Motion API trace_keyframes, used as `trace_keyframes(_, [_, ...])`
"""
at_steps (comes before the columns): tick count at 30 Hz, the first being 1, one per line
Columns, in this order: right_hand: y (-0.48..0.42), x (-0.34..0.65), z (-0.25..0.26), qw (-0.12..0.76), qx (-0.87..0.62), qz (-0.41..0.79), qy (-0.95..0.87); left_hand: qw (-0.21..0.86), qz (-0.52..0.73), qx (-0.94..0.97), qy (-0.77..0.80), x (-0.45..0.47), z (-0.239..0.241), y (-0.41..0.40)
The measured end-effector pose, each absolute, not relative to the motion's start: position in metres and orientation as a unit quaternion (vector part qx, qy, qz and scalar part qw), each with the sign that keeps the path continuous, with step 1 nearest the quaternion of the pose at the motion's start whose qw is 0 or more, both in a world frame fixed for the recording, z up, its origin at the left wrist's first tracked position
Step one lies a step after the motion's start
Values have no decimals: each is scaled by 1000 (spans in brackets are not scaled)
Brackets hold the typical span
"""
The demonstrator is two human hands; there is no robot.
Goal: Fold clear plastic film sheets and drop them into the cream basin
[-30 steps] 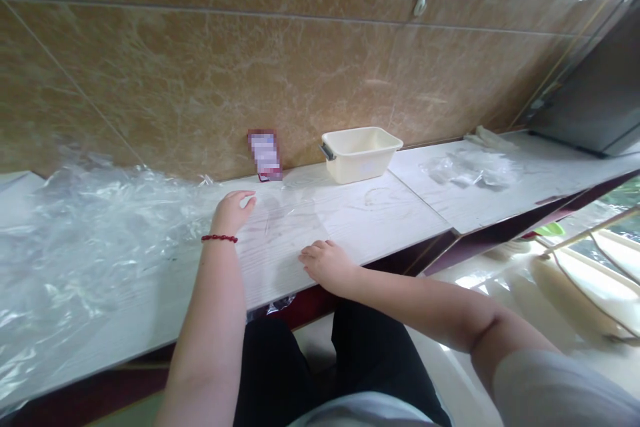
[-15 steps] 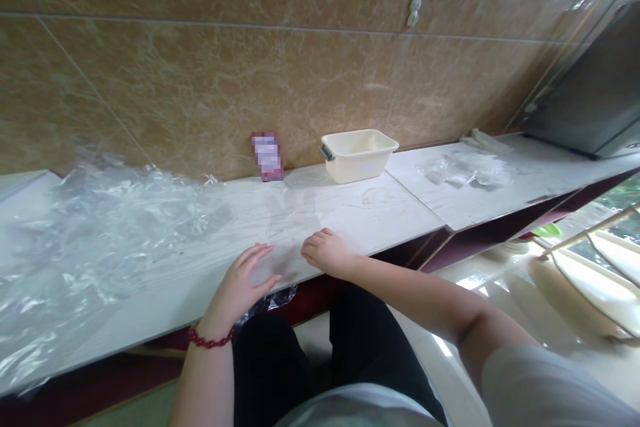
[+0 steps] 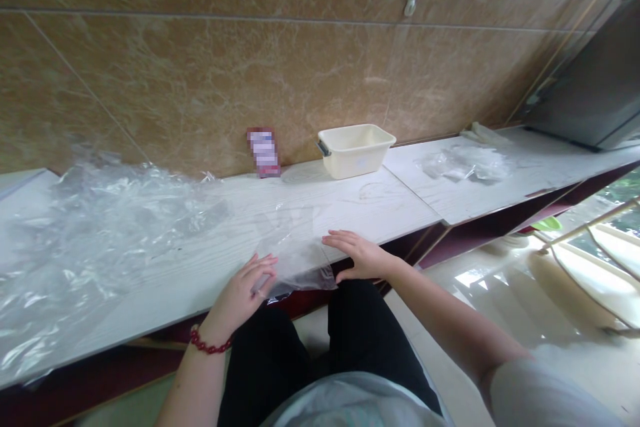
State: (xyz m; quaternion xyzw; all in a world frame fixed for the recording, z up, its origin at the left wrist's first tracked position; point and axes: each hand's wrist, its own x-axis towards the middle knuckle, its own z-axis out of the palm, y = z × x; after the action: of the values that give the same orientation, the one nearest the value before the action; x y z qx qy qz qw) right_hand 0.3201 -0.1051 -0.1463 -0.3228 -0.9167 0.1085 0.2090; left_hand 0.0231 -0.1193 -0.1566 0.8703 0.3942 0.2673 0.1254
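A clear plastic bag (image 3: 295, 250) lies flat at the front edge of the white wood-grain counter (image 3: 380, 203), its near end hanging over the edge. My left hand (image 3: 245, 290), with a red bead bracelet on the wrist, rests on the bag's left side with its fingers laid over the film. My right hand (image 3: 357, 255) lies flat on the counter at the bag's right side, fingers stretched out towards the film.
A heap of clear plastic film (image 3: 95, 233) covers the counter's left part. A cream plastic tub (image 3: 354, 149) and a small red packet (image 3: 263, 153) stand by the brown tiled wall. More crumpled film (image 3: 463, 163) lies to the right, near a dark appliance (image 3: 595, 93).
My left hand drew back from the far side of the counter to its front edge. The clear bag slid with it towards me, and my right hand opened flat beside it.
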Motion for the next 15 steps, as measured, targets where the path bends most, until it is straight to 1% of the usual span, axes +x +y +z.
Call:
trace_keyframes(6, [-103, 296, -161, 171, -274, 87, -942, 161, 278, 867, 380, 20, -153, -132])
trace_keyframes(10, [-101, 284, -161, 183, -252, 87, -946, 182, 293, 858, 381, 17, -152, -136])
trace_keyframes(15, [-101, 279, -156, 209, -266, 126, -933, 194, 299, 843, 404, 10, -157, -132])
